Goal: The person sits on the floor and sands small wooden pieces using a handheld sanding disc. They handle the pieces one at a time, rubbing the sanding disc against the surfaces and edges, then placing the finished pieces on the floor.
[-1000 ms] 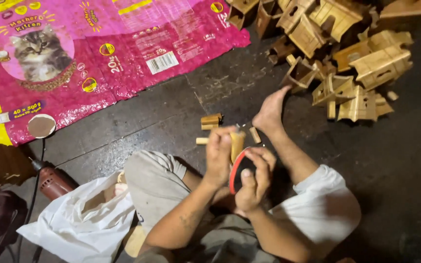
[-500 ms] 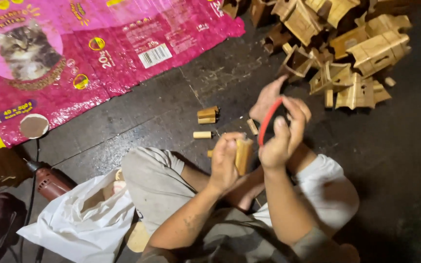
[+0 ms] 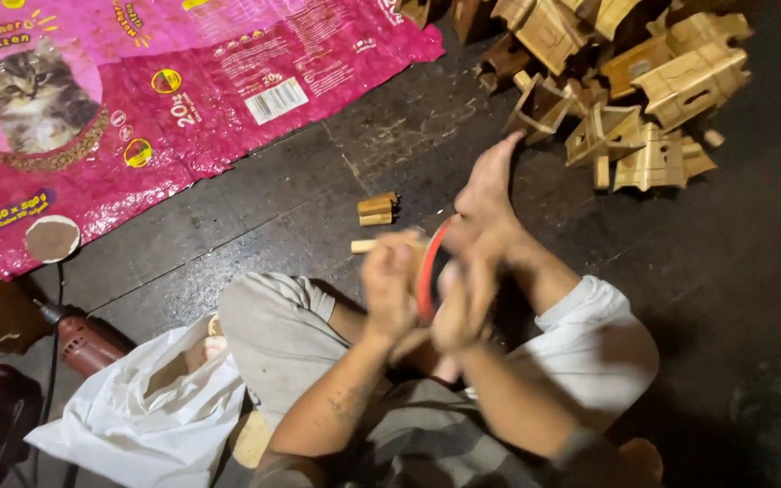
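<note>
Wooden block is sticking out of the left hand, fingers curling shut around it; the right hand is gripping a red-rimmed disc, both blurred.

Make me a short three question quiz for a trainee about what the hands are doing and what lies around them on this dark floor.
1. True or false: the left hand holds a pale wooden stick.
2. Which colour is the curved-edged tool in the right hand? A) blue B) red C) green
3. What is heaped at the upper right of the floor?

Key:
1. True.
2. B, the red-edged tool; motion blur hides its exact kind.
3. A pile of small light-wood house-shaped pieces. Nearer the hands lies a small stack of short wooden blocks.
</note>
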